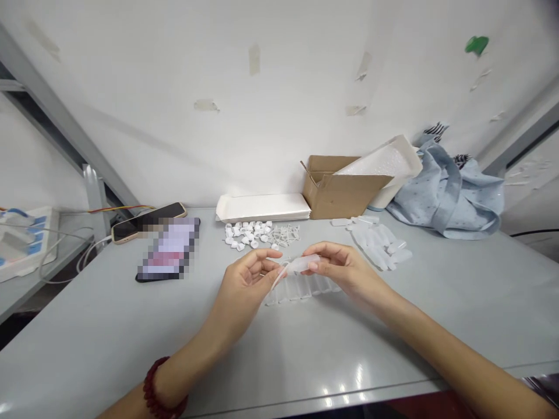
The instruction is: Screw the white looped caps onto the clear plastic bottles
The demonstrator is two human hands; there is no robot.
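Note:
Between the thumb and fingers of my right hand (338, 267) is a small translucent plastic tube (302, 263), tilted sideways. My left hand (251, 273) pinches a thin white strip-like piece (280, 275) at the tube's left end; whether the two are joined I cannot tell. Beneath both hands several similar translucent tubes (301, 289) lie side by side in a row, partly covered. Just beyond my left hand sit a pile of small white caps (247, 233) and a heap of small clear-white plastic pieces (285, 234). More loose translucent tubes (379, 244) are piled past my right hand.
Against the wall stand white padded envelopes (264, 206) and an open cardboard box (345, 195) with a bubble mailer (384, 160). A light-blue cloth bag (449, 195) lies at right. Two phones (168, 250) and a power strip (28, 238) with cables are at left on the grey table (109, 326).

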